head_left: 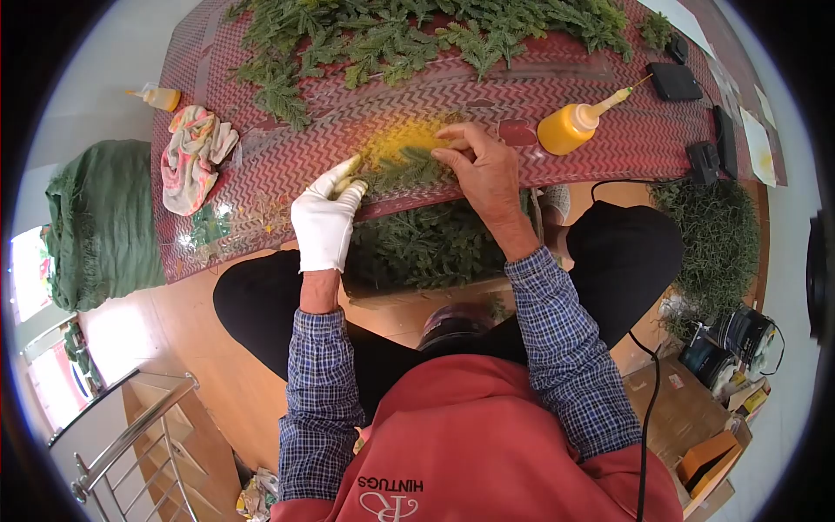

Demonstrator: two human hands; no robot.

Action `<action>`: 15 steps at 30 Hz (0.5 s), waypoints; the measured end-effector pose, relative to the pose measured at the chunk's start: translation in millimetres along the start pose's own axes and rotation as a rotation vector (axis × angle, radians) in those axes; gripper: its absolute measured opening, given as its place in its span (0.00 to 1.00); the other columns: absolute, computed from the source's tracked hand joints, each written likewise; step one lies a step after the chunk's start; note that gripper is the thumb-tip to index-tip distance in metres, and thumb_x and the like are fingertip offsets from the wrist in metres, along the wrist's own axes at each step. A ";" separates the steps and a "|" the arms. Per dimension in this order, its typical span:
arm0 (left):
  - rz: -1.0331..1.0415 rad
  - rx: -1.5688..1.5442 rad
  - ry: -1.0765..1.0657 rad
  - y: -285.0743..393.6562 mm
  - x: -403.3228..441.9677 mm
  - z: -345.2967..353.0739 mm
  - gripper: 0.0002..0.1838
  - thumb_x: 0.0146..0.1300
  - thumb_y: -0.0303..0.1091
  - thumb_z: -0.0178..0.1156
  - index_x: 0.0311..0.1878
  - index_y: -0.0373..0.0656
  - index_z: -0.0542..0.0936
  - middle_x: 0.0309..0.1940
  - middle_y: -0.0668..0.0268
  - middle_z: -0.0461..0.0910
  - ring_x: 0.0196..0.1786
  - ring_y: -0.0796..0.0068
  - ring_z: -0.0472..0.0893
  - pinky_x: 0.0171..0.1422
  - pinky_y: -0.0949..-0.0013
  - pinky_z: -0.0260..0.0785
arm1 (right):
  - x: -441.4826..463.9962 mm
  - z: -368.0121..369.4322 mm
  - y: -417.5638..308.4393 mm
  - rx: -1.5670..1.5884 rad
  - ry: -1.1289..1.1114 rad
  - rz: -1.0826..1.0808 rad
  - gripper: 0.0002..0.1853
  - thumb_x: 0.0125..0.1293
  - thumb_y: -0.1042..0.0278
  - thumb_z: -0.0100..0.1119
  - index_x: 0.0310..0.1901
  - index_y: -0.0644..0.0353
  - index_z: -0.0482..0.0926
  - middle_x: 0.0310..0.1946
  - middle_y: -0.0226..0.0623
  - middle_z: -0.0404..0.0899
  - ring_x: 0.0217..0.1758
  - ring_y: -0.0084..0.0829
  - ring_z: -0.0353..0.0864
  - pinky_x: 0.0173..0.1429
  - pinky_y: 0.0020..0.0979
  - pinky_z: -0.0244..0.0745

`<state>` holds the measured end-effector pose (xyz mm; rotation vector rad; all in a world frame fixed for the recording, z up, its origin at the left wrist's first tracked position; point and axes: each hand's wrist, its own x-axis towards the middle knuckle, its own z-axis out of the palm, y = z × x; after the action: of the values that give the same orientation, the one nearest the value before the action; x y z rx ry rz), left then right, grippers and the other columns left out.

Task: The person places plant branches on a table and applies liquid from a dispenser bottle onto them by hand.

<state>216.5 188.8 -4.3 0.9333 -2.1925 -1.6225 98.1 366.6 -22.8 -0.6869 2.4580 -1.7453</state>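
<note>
A small green fir sprig [402, 172] lies level across the table's near edge, between my two hands. My left hand [326, 222], in a white glove with yellowed fingertips, pinches its left end. My bare right hand [485, 171] has thumb and forefinger closed at the sprig's right end; the exact contact there is partly hidden. Just behind the sprig, yellow colour [400, 137] is spread over the red zigzag-patterned table cover [348, 113]. Right of my right hand, a squeeze bottle of yellow liquid [567, 129] with a thin nozzle leans to the right.
Many fir sprigs [391, 39] are heaped along the table's far side. A box of more greenery [426, 244] stands below the near edge, between my knees. A crumpled cloth [193, 157] and a smaller yellow bottle [159, 97] lie left. Black devices [674, 83] and a cable are right.
</note>
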 end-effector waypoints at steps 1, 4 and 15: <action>0.007 0.006 0.001 -0.3 0.0 0.3 0.17 0.59 0.23 0.64 0.54 0.40 0.83 0.38 0.65 0.85 0.38 0.84 0.79 0.46 0.78 0.72 | -0.8 0.1 1.4 0.004 -0.007 -0.010 0.12 0.57 0.71 0.69 0.42 0.59 0.80 0.29 0.38 0.84 0.33 0.30 0.84 0.36 0.31 0.76; 0.006 -0.003 -0.002 -0.7 -0.1 0.9 0.18 0.59 0.23 0.64 0.54 0.40 0.82 0.38 0.65 0.85 0.38 0.84 0.79 0.46 0.79 0.72 | -2.0 1.2 2.3 -0.010 -0.007 -0.009 0.12 0.56 0.72 0.69 0.42 0.60 0.79 0.30 0.40 0.83 0.35 0.33 0.85 0.37 0.33 0.77; -0.059 0.192 0.005 -0.5 4.8 4.0 0.18 0.56 0.26 0.66 0.51 0.44 0.84 0.30 0.67 0.83 0.29 0.86 0.75 0.37 0.78 0.70 | -4.0 8.7 8.7 -0.234 0.051 -0.161 0.11 0.53 0.69 0.70 0.36 0.58 0.78 0.27 0.35 0.81 0.33 0.38 0.80 0.36 0.37 0.75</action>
<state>210.8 188.7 -6.9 1.0612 -2.3710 -1.4506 101.4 362.7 -34.8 -0.8934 2.7417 -1.5539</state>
